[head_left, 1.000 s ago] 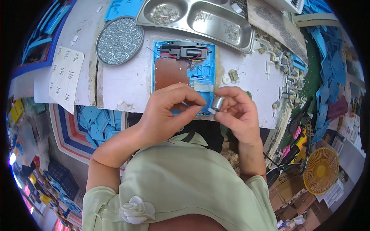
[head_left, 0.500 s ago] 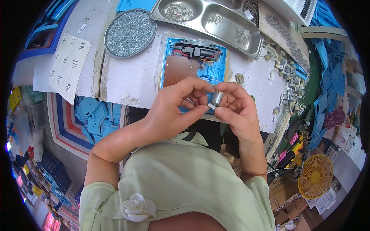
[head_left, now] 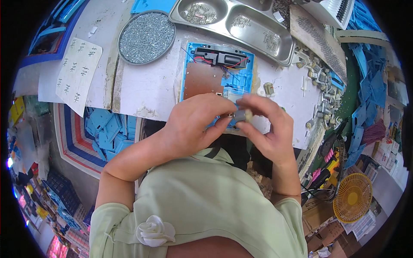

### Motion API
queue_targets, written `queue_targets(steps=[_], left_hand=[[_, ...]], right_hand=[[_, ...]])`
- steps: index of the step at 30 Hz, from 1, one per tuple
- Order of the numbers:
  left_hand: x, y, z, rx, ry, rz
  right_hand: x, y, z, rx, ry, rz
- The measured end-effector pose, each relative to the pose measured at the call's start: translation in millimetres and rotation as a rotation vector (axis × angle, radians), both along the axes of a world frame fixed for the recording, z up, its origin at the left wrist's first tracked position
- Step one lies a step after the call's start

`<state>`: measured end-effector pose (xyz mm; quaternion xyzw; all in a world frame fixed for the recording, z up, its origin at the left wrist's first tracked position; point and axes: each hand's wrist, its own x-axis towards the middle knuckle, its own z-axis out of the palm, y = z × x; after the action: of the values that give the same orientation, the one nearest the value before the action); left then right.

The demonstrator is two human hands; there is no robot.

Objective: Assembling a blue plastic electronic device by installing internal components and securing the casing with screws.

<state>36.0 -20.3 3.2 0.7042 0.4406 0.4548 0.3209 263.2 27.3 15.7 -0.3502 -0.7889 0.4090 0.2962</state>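
My left hand (head_left: pixel 193 120) pinches a small silver electric motor (head_left: pixel 241 115) by its narrow end. The motor lies sideways, its pale yellowish end toward the right. My right hand (head_left: pixel 269 122) is spread around it, with thumb below and forefinger above; a gap shows above the motor, and whether the thumb touches it I cannot tell. Just beyond both hands lies a blue plastic casing (head_left: pixel 245 81). It holds a brown board (head_left: pixel 201 81), a black motor unit (head_left: pixel 223 57) and red and dark wires. My left hand hides its near corner.
A round tray of small screws (head_left: pixel 147 38) stands at the far left, beside a steel compartment tray (head_left: pixel 258 39) with small metal parts. Several loose motors (head_left: pixel 320 77) lie along the right table edge. A marked paper sheet (head_left: pixel 77 73) hangs at left, above a bin of blue parts (head_left: pixel 107 129).
The motor has turned from tilted to nearly level. My right fingers have opened away from it and moved slightly right, while my left hand keeps its pinch.
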Motion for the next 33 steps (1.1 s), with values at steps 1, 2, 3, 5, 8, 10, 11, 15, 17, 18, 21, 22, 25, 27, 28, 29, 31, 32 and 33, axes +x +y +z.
queue_targets(steps=[1, 2, 3, 5, 8, 10, 11, 15, 17, 18, 21, 22, 25, 27, 28, 29, 31, 32, 33], left_hand=[[2.6, 0.6, -4.0, 0.061, -0.003, 0.023], [3.8, 1.2, -5.8, 0.123, -0.007, 0.047], [2.3, 2.5, -3.1, 0.070, -0.046, 0.030], [-0.7, 3.9, 4.2, -0.035, -0.125, -0.005], [0.4, 4.3, 1.9, -0.079, -0.207, -0.020], [1.5, 5.6, 4.3, -0.034, -0.135, -0.009], [2.0, 6.1, 5.5, -0.012, -0.100, -0.004], [4.8, 4.6, 9.1, 0.058, -0.033, 0.035], [3.2, 4.8, 8.3, 0.060, -0.008, 0.021], [2.8, 3.9, 5.4, 0.049, -0.018, 0.015], [1.4, 3.1, -0.7, 0.022, -0.023, -0.005], [1.0, 4.1, -1.0, 0.016, -0.008, -0.012], [3.7, 9.7, 8.5, -0.121, -0.036, -0.006], [3.4, 15.5, 11.0, -0.152, 0.035, 0.030], [0.7, 22.1, 8.2, -0.118, 0.127, 0.059], [0.4, 29.0, 7.0, -0.057, 0.232, 0.078], [5.5, 43.2, 7.3, 0.096, 0.452, 0.113], [8.3, 48.1, 6.8, 0.185, 0.570, 0.125], [8.9, 51.2, 2.0, 0.218, 0.573, 0.102]], right_hand=[[-0.7, 6.1, 2.5, 0.110, -0.025, 0.038], [-2.0, 11.5, -2.9, 0.266, 0.013, 0.084], [-2.8, 13.2, -3.5, 0.343, 0.025, 0.100], [-3.5, 9.8, -1.5, 0.413, 0.023, 0.094], [-7.0, 1.9, 2.9, 0.409, 0.040, 0.049], [-8.4, 0.7, 0.8, 0.432, 0.088, 0.034], [-8.3, 0.0, -0.2, 0.444, 0.096, 0.031], [-2.4, -5.7, -7.6, 0.467, 0.062, 0.022], [-2.3, -7.0, -8.9, 0.455, 0.103, 0.000], [-4.3, -6.7, -7.6, 0.447, 0.132, -0.007], [-1.9, -5.6, -13.0, 0.438, 0.132, -0.019], [0.3, -7.3, -17.3, 0.420, 0.131, -0.029], [6.9, -10.5, -27.2, 0.361, 0.133, -0.071], [12.6, -6.8, -15.9, 0.362, 0.086, -0.092], [20.5, -3.8, -17.5, 0.349, 0.096, -0.117], [28.2, -0.3, -19.0, 0.337, 0.107, -0.142], [46.0, 3.1, -37.5, 0.251, 0.194, -0.241], [48.4, 3.7, -41.6, 0.204, 0.230, -0.295], [44.1, 4.0, -35.0, 0.155, 0.240, -0.363]])
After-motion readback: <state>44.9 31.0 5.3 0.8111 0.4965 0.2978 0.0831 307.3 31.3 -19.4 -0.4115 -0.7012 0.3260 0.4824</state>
